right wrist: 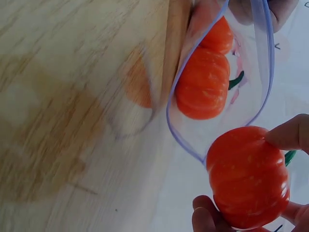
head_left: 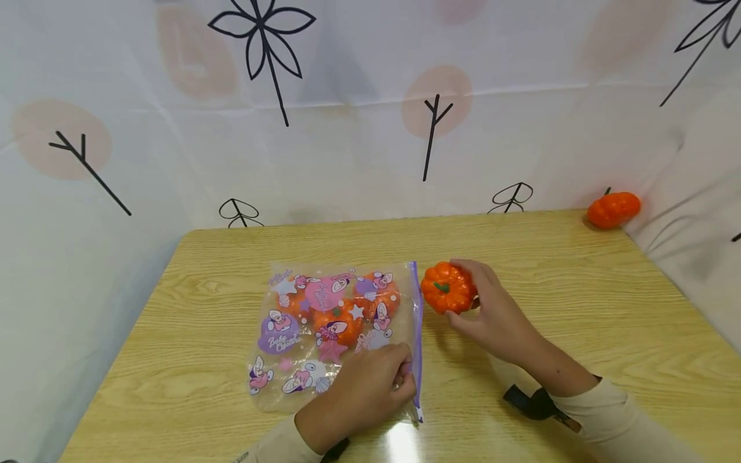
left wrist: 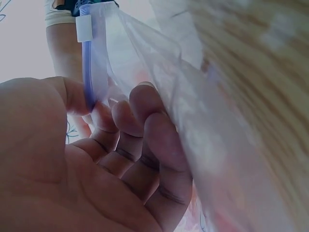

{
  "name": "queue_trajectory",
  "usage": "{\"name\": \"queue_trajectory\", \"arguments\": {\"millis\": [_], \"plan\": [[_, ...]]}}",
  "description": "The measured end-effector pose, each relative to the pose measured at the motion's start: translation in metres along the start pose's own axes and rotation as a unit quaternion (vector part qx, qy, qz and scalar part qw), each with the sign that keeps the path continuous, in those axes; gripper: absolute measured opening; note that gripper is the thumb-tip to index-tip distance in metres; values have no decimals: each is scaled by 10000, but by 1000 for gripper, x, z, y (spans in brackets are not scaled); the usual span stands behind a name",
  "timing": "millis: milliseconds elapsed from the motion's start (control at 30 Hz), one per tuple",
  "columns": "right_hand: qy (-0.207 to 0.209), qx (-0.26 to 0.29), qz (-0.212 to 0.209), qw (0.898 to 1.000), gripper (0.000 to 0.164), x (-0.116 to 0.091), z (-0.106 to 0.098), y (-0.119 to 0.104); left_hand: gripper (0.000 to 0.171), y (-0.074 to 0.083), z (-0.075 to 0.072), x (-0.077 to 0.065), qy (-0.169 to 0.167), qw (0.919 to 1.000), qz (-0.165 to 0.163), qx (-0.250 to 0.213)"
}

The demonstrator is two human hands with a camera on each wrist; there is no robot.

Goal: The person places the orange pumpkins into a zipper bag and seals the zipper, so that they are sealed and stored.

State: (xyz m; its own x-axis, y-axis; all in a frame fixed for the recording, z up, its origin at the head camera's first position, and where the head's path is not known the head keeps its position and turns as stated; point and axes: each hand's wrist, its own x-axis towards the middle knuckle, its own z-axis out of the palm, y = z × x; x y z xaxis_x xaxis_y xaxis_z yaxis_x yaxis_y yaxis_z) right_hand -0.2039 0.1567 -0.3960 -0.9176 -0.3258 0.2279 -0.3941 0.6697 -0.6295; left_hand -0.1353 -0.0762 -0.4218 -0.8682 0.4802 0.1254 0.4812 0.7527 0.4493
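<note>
A clear zip bag (head_left: 269, 379) with purple, pink and white cartoon prints lies on the table, its purple-edged mouth facing right. Several small orange toy pumpkins (right wrist: 203, 84) are inside it. My left hand (head_left: 376, 386) pinches the near side of the bag's mouth between thumb and curled fingers, beside the white slider (left wrist: 84, 29). In the right wrist view the purple rim (right wrist: 170, 113) stands apart, so the mouth gapes. My right hand (head_left: 489, 315) grips another orange toy pumpkin (head_left: 447, 287) with a green stem, just right of the bag's mouth.
One more orange pumpkin (head_left: 613, 209) lies at the table's far right corner, against the cloth. The wooden table (head_left: 202, 289) is backed by a white cloth (head_left: 347, 161) with printed plants, which also rises at both sides.
</note>
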Motion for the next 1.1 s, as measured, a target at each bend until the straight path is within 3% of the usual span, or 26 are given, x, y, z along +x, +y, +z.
{"name": "queue_trajectory", "arguments": {"millis": [667, 1100], "plan": [[-330, 804, 222, 9960, 76, -16, 11, 9, 19, -4, 8, -4, 350, 9993, 59, -91], [-507, 1035, 69, 9933, 76, -24, 19, 8, 14, -2, 6, -7, 482, 9986, 122, -156]]}}
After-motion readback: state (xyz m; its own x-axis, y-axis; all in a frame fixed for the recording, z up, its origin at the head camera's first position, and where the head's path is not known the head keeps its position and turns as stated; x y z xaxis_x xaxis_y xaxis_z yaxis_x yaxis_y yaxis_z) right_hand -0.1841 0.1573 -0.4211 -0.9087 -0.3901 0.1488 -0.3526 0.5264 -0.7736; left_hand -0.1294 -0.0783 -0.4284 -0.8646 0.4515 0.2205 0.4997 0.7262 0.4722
